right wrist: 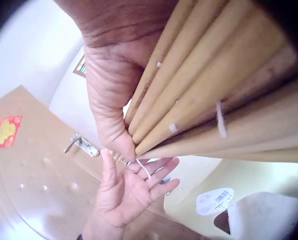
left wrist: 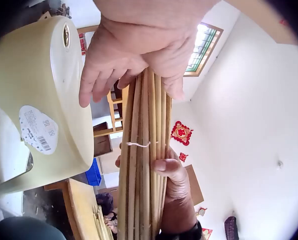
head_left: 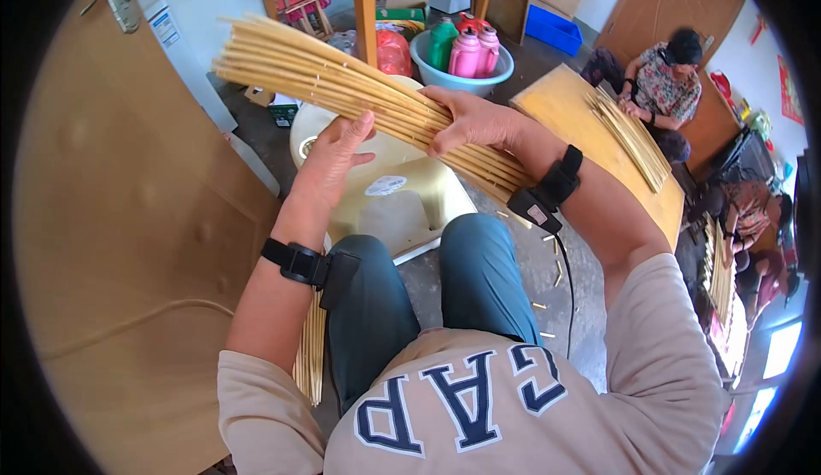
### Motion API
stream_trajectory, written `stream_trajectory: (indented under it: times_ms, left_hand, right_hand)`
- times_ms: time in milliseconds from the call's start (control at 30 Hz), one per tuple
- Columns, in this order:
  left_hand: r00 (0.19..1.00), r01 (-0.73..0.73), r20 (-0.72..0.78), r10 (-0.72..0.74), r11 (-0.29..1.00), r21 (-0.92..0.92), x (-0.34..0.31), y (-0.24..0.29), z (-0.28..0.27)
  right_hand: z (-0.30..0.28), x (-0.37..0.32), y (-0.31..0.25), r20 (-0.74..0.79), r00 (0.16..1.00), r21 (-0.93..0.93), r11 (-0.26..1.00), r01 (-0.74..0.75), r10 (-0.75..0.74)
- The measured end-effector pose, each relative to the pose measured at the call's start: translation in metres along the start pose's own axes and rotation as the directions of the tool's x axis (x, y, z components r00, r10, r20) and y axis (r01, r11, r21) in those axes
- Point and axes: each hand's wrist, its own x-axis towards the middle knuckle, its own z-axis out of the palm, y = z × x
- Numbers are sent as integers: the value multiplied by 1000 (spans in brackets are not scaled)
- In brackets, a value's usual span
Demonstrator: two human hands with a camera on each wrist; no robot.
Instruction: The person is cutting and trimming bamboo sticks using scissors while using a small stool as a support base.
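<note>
A bundle of slender bamboo sticks point(head_left: 295, 73), joined by white string, slants across the space above my knees. My right hand point(head_left: 483, 123) grips it near the middle, thumb along the near side. Just below the bundle, my left hand point(head_left: 329, 159) has its palm turned up and its fingers extended, with the thumb right at the sticks. In the right wrist view a thin end of string point(right wrist: 144, 169) overlaps the fingers of that left hand point(right wrist: 131, 192). The left wrist view shows the string point(left wrist: 139, 144) crossing the sticks between both hands.
A cream plastic chair point(head_left: 445, 186) stands before my knees. More sticks point(head_left: 310, 359) lie by my left thigh, and short offcuts point(head_left: 559, 274) litter the floor. To the right, a person point(head_left: 671, 82) sits at a wooden table point(head_left: 552, 99). A basin point(head_left: 419, 60) holds several flasks.
</note>
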Motion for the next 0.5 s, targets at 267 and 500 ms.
stream_trajectory:
  times_ms: [267,500]
  left_hand:
    - [989,-121,-77,129,988,99,-8,-3,41]
    - [734,-334,-507,451,890,309,-45,-9,-14]
  right_hand:
    - [-21,-37,39,-152,988,390,918,68,-9]
    - [-59,-127,168,-434,881,272,960,-73,190]
